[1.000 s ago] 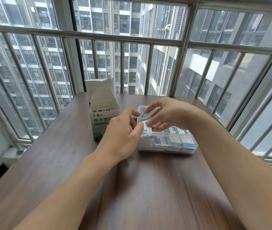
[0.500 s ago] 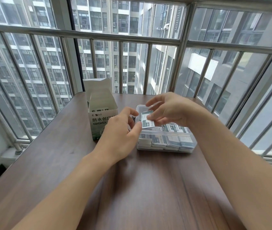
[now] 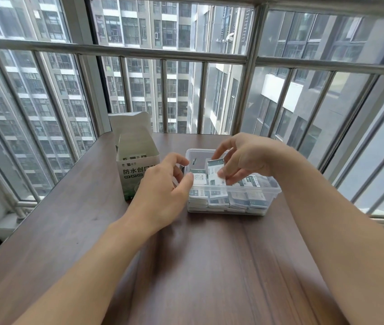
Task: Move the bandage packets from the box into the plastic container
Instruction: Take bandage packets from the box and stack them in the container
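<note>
The left hand [image 3: 162, 188] hides part of the box [image 3: 134, 160] – thumb touching one packet [image 3: 199, 178] over the container [image 3: 273, 192] – while the right hand [image 3: 244, 160] pinches another packet [image 3: 214, 171].

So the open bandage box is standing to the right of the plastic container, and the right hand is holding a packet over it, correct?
Not quite: the head view shows the bandage box standing left of the plastic container. The right hand does hold a packet over the container.

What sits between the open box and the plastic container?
In the head view, the left hand fills the gap between box and container, its thumb touching a packet.
</note>
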Motion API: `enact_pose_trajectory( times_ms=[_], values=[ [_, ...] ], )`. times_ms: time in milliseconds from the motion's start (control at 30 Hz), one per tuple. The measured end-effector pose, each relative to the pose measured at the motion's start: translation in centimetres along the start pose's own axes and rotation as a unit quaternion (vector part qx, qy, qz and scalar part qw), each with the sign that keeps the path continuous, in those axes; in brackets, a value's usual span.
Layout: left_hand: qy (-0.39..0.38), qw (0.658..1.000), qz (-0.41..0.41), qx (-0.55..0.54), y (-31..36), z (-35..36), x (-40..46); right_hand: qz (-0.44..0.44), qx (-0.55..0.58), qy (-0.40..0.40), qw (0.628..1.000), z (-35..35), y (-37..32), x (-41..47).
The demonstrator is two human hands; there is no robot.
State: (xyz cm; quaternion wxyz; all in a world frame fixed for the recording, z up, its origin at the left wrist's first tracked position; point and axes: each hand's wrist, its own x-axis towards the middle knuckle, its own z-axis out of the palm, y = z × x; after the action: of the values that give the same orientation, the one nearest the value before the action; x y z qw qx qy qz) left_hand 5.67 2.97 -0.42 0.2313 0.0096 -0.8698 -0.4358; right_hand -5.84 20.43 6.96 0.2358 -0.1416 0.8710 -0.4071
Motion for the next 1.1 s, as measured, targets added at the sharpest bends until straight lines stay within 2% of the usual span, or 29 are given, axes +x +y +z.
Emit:
enact_pose_trajectory(
  times_ms=[200,500,933,1100],
  values=[
    [0.001,1.000,0.007,0.007,-0.1,0.0,0.1,-0.003,-0.054,0.010,0.998,0.4,0.0,0.4],
    [0.006,1.000,0.011,0.004,-0.3,0.1,0.2,-0.026,-0.202,0.030,0.979,0.8,0.3,1.1],
    [0.006,1.000,0.011,0.010,-0.2,0.1,0.2,-0.028,-0.255,0.019,0.966,1.4,0.3,1.2],
    [0.007,1.000,0.010,0.008,-0.2,0.1,0.2,-0.043,-0.233,0.025,0.971,1.4,0.3,1.4]
  ],
)
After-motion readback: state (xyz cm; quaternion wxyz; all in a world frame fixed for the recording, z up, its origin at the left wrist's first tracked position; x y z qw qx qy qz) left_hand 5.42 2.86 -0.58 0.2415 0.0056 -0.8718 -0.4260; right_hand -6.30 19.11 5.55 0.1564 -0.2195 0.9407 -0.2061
